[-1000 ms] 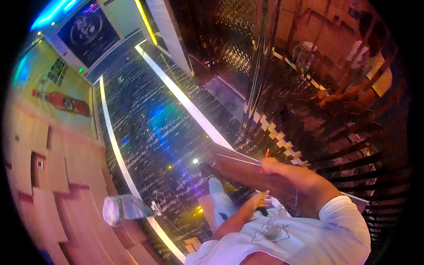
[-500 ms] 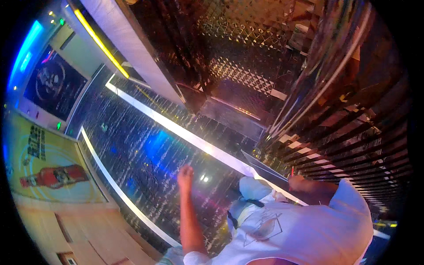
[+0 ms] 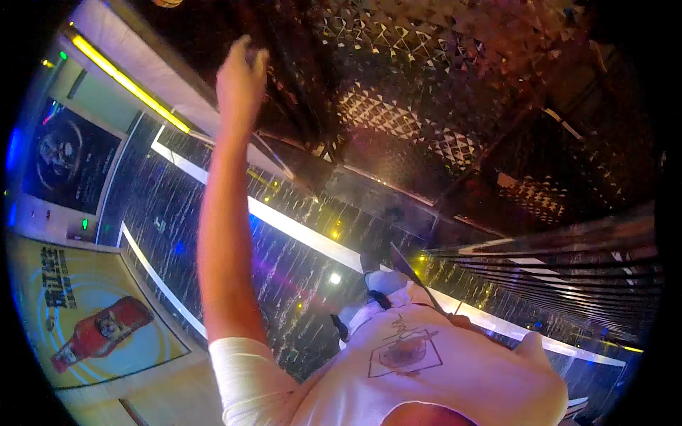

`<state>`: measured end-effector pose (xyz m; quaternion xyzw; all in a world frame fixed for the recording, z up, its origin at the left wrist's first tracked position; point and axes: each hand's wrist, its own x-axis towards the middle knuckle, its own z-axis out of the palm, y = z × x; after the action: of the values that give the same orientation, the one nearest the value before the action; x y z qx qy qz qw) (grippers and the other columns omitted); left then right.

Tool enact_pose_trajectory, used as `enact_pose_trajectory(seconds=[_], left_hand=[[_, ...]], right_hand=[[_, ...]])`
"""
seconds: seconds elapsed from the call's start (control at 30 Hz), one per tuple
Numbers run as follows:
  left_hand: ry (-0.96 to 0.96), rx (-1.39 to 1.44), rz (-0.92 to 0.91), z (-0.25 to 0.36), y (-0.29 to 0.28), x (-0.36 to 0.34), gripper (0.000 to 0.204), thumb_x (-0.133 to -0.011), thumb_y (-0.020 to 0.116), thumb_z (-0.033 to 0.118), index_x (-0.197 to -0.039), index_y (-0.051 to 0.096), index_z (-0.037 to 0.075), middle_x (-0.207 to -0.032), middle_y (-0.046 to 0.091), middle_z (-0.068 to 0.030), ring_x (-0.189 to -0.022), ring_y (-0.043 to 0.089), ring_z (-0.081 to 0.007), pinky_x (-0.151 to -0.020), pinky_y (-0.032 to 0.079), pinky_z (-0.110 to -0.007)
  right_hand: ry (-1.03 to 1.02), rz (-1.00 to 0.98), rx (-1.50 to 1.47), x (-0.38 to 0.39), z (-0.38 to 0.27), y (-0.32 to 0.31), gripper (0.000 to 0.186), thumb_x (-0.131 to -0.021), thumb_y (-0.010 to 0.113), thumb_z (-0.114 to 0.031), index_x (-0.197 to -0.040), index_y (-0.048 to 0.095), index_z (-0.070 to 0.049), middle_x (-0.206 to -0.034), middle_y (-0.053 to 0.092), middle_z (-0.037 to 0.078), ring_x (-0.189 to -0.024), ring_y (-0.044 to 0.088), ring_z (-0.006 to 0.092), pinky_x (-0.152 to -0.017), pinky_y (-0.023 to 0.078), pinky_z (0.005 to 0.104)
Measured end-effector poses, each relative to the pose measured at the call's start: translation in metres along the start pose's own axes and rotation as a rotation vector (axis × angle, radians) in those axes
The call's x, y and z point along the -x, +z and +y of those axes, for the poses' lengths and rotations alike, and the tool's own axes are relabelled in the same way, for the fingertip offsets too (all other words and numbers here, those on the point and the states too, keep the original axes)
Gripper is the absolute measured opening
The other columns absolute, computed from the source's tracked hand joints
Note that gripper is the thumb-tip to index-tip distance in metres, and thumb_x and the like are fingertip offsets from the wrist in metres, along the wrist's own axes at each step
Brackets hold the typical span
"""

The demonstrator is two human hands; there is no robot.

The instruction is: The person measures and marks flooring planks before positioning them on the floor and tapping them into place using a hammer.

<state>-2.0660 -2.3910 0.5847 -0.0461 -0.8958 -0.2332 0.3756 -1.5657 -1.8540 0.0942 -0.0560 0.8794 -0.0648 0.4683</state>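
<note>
My left arm stretches up and forward, with my left hand (image 3: 241, 85) raised in front of a dark panel beside a pale wall edge. Its fingers are partly bent and apart from the thumb, and nothing shows between them. Whether the fingertips touch the panel I cannot tell. Low beside my body, my right hand (image 3: 460, 321) is small and largely hidden by my white T-shirt (image 3: 455, 362). A thin reddish stick (image 3: 458, 307) pokes up from that hand; its kind is too small to make out.
A dark marbled floor (image 3: 291, 284) with white stripes (image 3: 305, 231) runs below. Dark slatted panelling (image 3: 568, 273) stands at the right, patterned reflective surfaces (image 3: 376, 113) ahead. At the left are a poster with a red bottle (image 3: 106, 330) and a yellow light strip (image 3: 131, 84).
My left hand has risen from above the floor to the dark panel, its arm now stretched out. The view has shifted, and the right-hand slats now appear lower.
</note>
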Motion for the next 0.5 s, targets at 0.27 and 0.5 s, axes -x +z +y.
enact_pose_trajectory(seconds=[0.27,0.5], left_hand=[[-0.279,-0.076,0.097,-0.093,0.169,-0.2,0.088,-0.1,0.053,0.055,-0.152,0.025,-0.011,-0.155,0.035,-0.0293,-0.142,0.037,-0.0425,-0.116,0.033,-0.045],[-0.257,0.161,0.523,-0.088,0.248,-0.222,0.075,-0.103,0.053,0.045,-0.151,0.032,-0.009,-0.149,0.043,-0.0307,-0.134,0.047,-0.0441,-0.108,0.042,-0.046]], right_hand=[[0.011,-0.003,-0.131,-0.04,-0.081,-0.061,0.042,-0.083,0.063,-0.036,-0.105,0.063,0.001,-0.093,0.072,0.027,-0.084,0.072,0.0438,-0.069,0.057,0.0541],[0.092,0.025,-0.148,-0.081,-0.125,-0.097,0.031,-0.083,0.064,-0.022,-0.104,0.061,0.001,-0.087,0.072,0.023,-0.078,0.072,0.0417,-0.066,0.058,0.0522]])
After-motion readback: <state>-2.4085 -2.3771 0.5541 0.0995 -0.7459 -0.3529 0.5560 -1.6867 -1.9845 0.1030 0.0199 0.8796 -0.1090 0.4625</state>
